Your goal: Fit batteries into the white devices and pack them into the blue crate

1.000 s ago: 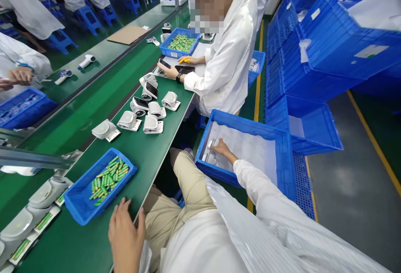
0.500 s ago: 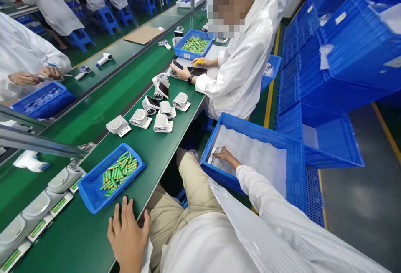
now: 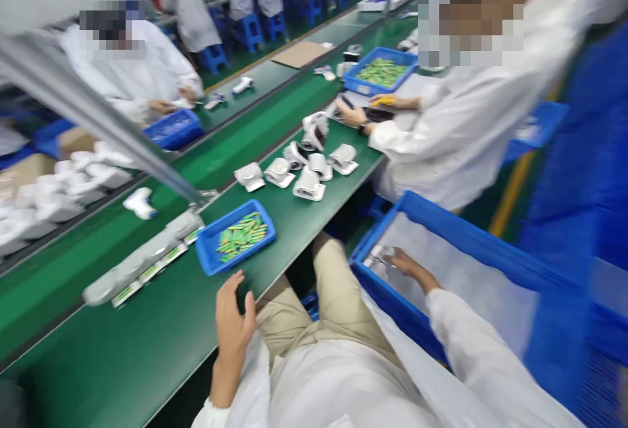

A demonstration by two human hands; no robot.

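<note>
My right hand (image 3: 409,266) is inside the large blue crate (image 3: 456,225), its fingers closed on a wrist blood pressure monitor (image 3: 379,258) at the left end, blurred and partly hidden. White sheeting (image 3: 441,271) covers most of the crate's inside. Over the near edge of the green bench (image 3: 161,343), my left hand (image 3: 233,317) is open and holds nothing, its thumb apart from the fingers. Beyond it lies a small blue tray (image 3: 209,259) of green batteries (image 3: 243,237). To its left is a row of wrist blood pressure monitors (image 3: 147,251) with batteries showing in their compartments.
Several more monitors (image 3: 309,182) are grouped farther along the bench. A co-worker in a white coat (image 3: 441,146) sits there, beside another battery tray (image 3: 350,81). A metal post (image 3: 122,120) slants across the left. Across the green belt (image 3: 220,160), another person works.
The view has swung left, so the bench and crate appear farther right. My left hand has lifted from the bench edge and turned; my right hand stays in the crate with the monitor.
</note>
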